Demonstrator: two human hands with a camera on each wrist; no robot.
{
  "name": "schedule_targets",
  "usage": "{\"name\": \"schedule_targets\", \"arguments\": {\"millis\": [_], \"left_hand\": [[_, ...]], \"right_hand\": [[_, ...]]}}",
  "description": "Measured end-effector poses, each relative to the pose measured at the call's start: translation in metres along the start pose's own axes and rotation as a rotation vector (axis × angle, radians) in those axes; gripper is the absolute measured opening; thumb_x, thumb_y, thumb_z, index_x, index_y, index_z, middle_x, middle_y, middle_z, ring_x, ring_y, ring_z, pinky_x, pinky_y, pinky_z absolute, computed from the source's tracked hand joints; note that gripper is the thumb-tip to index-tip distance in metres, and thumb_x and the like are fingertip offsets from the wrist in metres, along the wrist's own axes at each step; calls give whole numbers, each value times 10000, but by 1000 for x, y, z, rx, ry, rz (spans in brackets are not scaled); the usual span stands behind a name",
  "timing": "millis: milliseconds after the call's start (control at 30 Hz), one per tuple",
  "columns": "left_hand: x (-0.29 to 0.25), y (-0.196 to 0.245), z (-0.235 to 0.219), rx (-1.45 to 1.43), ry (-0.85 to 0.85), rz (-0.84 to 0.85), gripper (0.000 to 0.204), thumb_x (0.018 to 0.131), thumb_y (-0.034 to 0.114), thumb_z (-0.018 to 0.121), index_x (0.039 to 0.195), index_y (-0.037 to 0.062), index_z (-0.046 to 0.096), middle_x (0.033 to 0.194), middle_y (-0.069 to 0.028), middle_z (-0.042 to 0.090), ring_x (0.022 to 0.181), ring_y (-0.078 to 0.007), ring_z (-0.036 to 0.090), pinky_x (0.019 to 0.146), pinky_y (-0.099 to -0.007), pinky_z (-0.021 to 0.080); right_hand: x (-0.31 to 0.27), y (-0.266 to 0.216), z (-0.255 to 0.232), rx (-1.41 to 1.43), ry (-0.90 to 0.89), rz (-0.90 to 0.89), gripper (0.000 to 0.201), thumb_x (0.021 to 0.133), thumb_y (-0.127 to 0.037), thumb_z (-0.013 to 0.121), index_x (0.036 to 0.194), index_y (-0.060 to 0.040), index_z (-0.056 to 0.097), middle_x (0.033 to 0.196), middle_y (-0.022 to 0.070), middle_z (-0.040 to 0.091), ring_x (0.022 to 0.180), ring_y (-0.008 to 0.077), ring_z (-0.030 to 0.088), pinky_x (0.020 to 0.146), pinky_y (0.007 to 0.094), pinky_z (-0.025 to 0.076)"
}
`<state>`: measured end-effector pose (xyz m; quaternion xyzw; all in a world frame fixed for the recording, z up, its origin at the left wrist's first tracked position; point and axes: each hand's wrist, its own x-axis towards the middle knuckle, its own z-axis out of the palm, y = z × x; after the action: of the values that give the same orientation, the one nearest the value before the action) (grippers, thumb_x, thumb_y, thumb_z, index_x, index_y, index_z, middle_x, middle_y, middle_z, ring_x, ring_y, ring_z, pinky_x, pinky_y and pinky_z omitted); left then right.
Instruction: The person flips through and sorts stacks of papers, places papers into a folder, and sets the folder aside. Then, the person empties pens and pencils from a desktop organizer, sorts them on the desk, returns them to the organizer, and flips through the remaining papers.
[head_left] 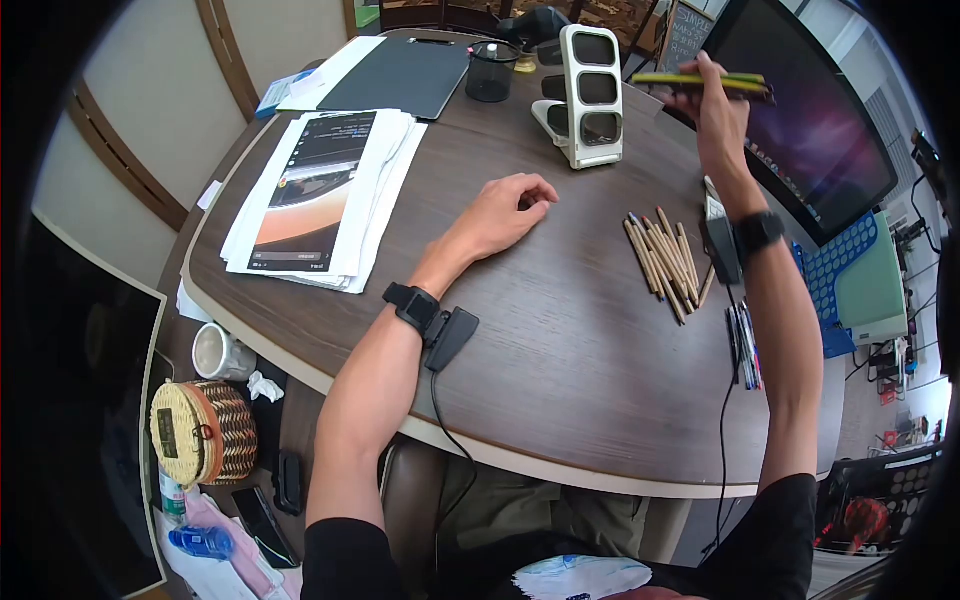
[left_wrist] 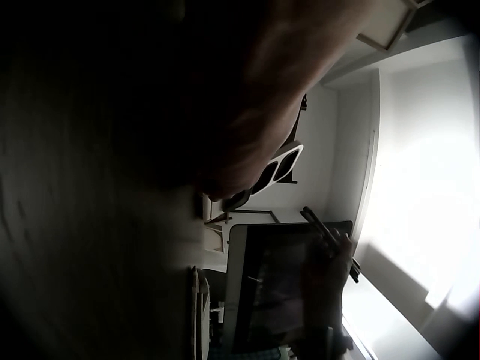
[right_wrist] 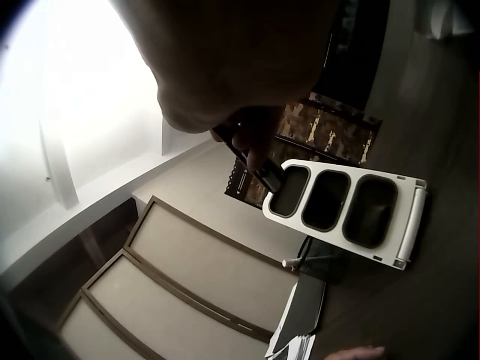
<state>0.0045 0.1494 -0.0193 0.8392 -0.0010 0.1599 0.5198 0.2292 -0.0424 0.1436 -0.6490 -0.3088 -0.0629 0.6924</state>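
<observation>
My right hand [head_left: 722,118] is raised in front of the monitor, gripping a small bundle of pencils [head_left: 660,78], yellow-green and dark, held nearly level in the head view. Left of it stands a white organiser [head_left: 599,108] with three dark rounded compartments. In the right wrist view, the dark ends of the bundle [right_wrist: 262,176] overlap the organiser's end compartment [right_wrist: 289,191]. My left hand [head_left: 500,215] rests on the table, fingers loosely curled around nothing. Between the arms lies a pile of wooden coloured pencils [head_left: 665,255], with several pens [head_left: 745,345] beside it.
A stack of papers [head_left: 390,190] and a dark clipboard [head_left: 400,75] lie at the left. Behind stands a black mesh pen cup [head_left: 488,85]. The monitor [head_left: 815,110] borders the right side. A cable [head_left: 722,440] hangs from the right wrist camera.
</observation>
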Motion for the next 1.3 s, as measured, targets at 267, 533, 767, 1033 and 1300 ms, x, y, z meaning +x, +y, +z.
{"name": "schedule_targets", "arguments": {"millis": [267, 533, 767, 1033, 1300], "left_hand": [[1, -5, 0, -34, -1, 5, 240, 1037, 168, 652, 1200, 20, 746, 1157, -114, 762, 1055, -229, 716, 973, -377, 566], [4, -12, 3, -27, 12, 35, 235, 1023, 136, 639, 1182, -4, 741, 1153, -133, 756, 1068, -240, 718, 974, -376, 568], [4, -13, 3, -26, 14, 30, 235, 1022, 129, 642, 1185, -5, 744, 1144, -134, 757, 1068, -245, 720, 975, -379, 571], [4, -9, 2, 1, 11, 20, 238, 1026, 136, 644, 1188, -5, 747, 1156, -138, 759, 1084, -247, 729, 984, -383, 574], [2, -5, -1, -1, -2, 4, 243, 1034, 146, 641, 1202, 3, 745, 1178, -136, 759, 1101, -249, 725, 1002, -387, 571]], "right_hand": [[65, 34, 59, -34, -12, -46, 424, 1101, -338, 662, 1073, 67, 784, 831, 78, 687, 698, 159, 739, 771, 329, 694], [64, 71, 85, -88, 25, 19, 461, 1080, -388, 669, 1031, 53, 795, 944, 166, 786, 649, 207, 760, 671, 323, 664], [49, 78, 89, -253, -30, 61, 393, 1045, -427, 712, 1055, -55, 839, 732, -14, 584, 582, 99, 527, 518, 295, 445], [50, 91, 93, -121, 33, 92, 321, 1037, -352, 717, 1012, -58, 843, 704, -17, 587, 540, 92, 524, 495, 286, 426], [29, 77, 86, -110, -26, 129, 690, 879, -541, 894, 1258, 7, 716, 741, 13, 597, 560, 85, 541, 494, 279, 450]]}}
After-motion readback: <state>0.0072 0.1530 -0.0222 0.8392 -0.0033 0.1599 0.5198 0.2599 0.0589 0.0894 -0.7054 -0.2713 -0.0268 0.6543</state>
